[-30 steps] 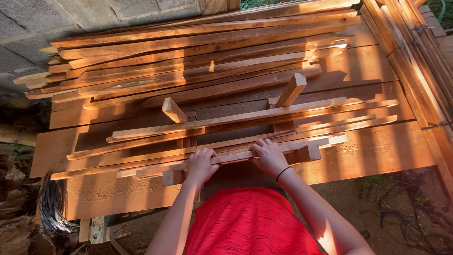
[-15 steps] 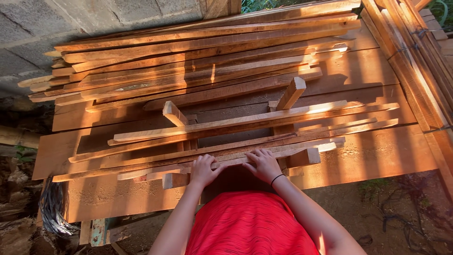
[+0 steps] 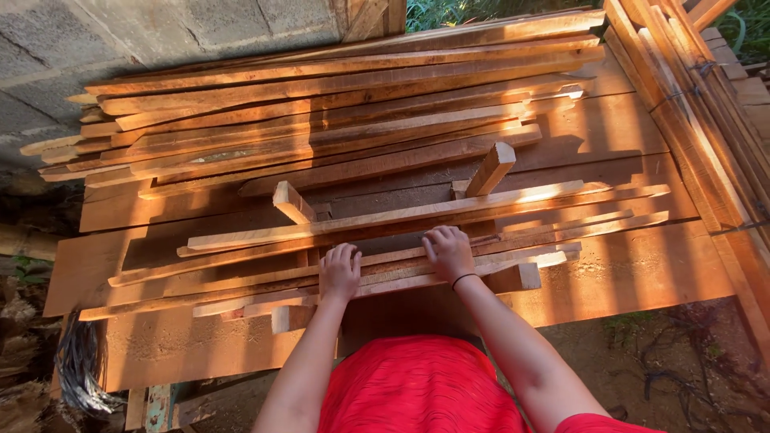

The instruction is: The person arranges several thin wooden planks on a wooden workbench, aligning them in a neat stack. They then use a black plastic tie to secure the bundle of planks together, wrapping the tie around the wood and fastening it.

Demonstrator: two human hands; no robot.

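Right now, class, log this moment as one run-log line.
left hand: flat on thin wood strips | right hand: flat on same strips | strips: across two short blocks | bench: plank top

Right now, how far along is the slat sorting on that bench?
Done: a big stack of long slats lies piled at the far side of the bench. In hand: both palms, left hand and right hand, press flat on the near slats laid across two short blocks. Left: these few near strips are not yet on the pile.

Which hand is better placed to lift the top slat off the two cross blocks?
Right, probably. The right hand lies nearest the top slat, its fingertips almost at its edge; the left hand rests lower, on the nearer slats.
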